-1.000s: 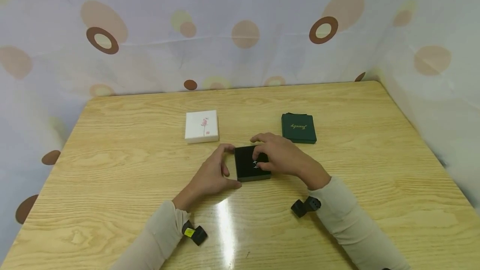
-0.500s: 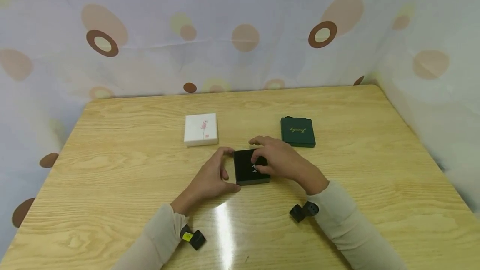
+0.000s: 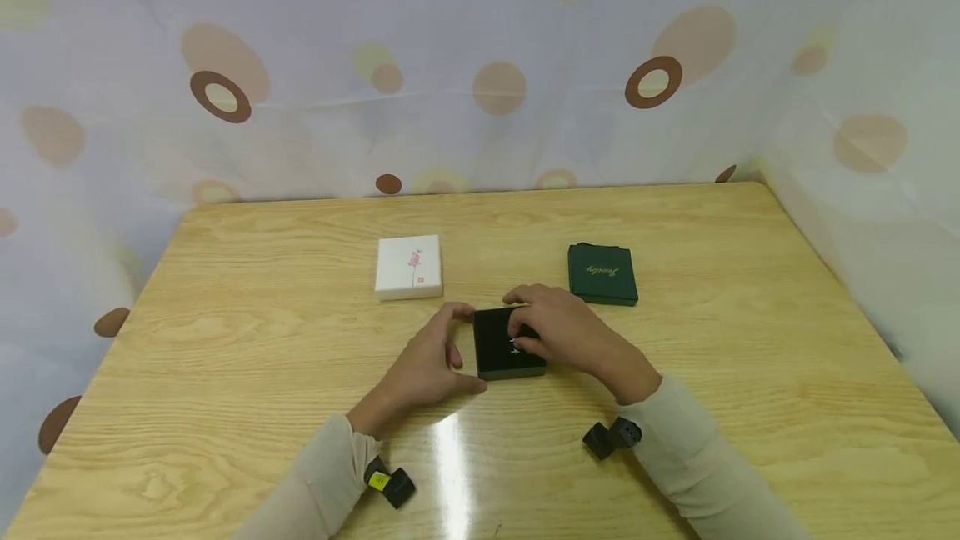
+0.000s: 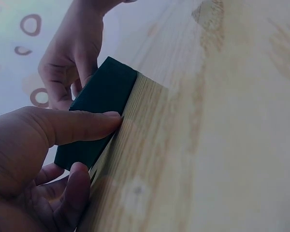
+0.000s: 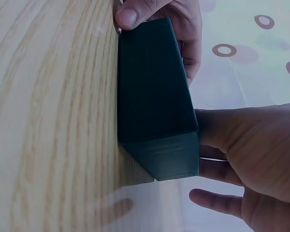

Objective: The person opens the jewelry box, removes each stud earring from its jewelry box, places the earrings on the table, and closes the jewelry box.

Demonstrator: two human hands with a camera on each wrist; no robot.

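In the middle of the table lies an open dark green jewelry box with a black lining. Small silver star-shaped earrings show on the lining, partly covered by fingers. My left hand grips the box's left side, thumb at the near corner and index finger at the far one; the left wrist view shows the thumb on the box's green wall. From the right, my right hand reaches over the box, its thumb and index finger pinching at the upper earring. In the right wrist view the box wall hides those fingertips.
A white box with a pink flower print stands behind the left hand. Farther right, a green lid with gold "Jewelry" lettering lies behind the right hand. The wooden table ends at a dotted cloth backdrop.
The head view has tilted slightly, so everything sits lower in it. The right hand's fingertips have shifted a little over the earrings; the left hand keeps its grip on the box.
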